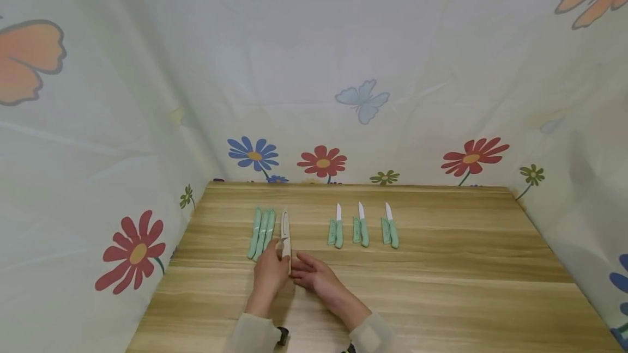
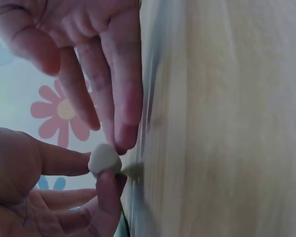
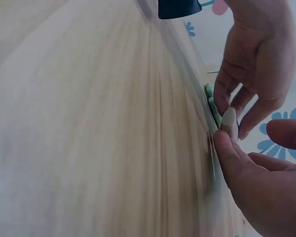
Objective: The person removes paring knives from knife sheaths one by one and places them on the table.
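My left hand [image 1: 271, 269] pinches a cream-white knife [image 1: 286, 227] in a slotted sheath, its tip pointing away from me. In the left wrist view the rounded handle end [image 2: 103, 159] sits between left thumb and fingers. My right hand [image 1: 321, 283] is beside the handle with fingers extended and thumb apart; in the right wrist view its fingertips [image 3: 223, 140] appear to touch the knife. Just left of the white knife lie three green sheathed knives [image 1: 262, 230], side by side and partly behind the left hand.
To the right lie three green-handled knives with bare white blades, a left one [image 1: 338, 233], a middle one [image 1: 363, 232] and a right one [image 1: 393, 233]. Each has a green sheath [image 1: 332, 232] at its left. Flower-printed cloth [image 1: 402, 124] borders the wooden table [image 1: 441, 287].
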{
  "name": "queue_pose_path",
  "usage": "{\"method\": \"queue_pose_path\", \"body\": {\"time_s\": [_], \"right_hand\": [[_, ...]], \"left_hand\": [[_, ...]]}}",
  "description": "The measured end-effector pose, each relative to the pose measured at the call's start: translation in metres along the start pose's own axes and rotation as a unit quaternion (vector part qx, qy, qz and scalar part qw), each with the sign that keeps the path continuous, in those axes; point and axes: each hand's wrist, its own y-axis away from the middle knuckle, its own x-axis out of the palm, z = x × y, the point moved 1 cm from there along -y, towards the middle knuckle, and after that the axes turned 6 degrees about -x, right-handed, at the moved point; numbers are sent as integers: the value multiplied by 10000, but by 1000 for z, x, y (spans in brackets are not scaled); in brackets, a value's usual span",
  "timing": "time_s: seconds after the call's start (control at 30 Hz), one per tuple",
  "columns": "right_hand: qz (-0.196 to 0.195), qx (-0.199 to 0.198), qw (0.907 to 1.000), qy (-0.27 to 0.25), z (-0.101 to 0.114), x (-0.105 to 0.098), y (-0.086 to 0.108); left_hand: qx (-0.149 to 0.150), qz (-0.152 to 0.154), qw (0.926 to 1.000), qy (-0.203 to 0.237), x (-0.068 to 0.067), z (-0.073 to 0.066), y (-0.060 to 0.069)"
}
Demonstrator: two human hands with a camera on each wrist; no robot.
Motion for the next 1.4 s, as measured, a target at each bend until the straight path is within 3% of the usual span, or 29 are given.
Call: {"method": "queue_pose_path", "body": {"time_s": [0.17, 0.37, 0.47, 0.57, 0.7, 1.07, 1.4], "right_hand": [[-270, 59, 9996, 32, 2, -4, 3], [-480, -2, 9988, 33, 3, -13, 5], [-635, -106, 9977, 191, 4, -19, 6], [-765, -148, 9961, 419, 5, -24, 7], [-911, -88, 9939, 618, 6, -30, 7], [-1505, 32, 9836, 991, 14, -39, 13], [-1717, -13, 9787, 1126, 21, -43, 20]], "left_hand": [[41, 210, 9997, 153, 0, 3, 0], [6, 632, 9946, 821, 4, 0, 5], [42, 1067, 9846, 1381, 8, -3, 8], [12, 1587, 9688, 1902, 12, -6, 12], [51, 1996, 9549, 2200, 16, -10, 16], [-33, 2362, 9320, 2750, 25, -21, 26], [73, 2393, 9290, 2823, 33, -28, 33]]}}
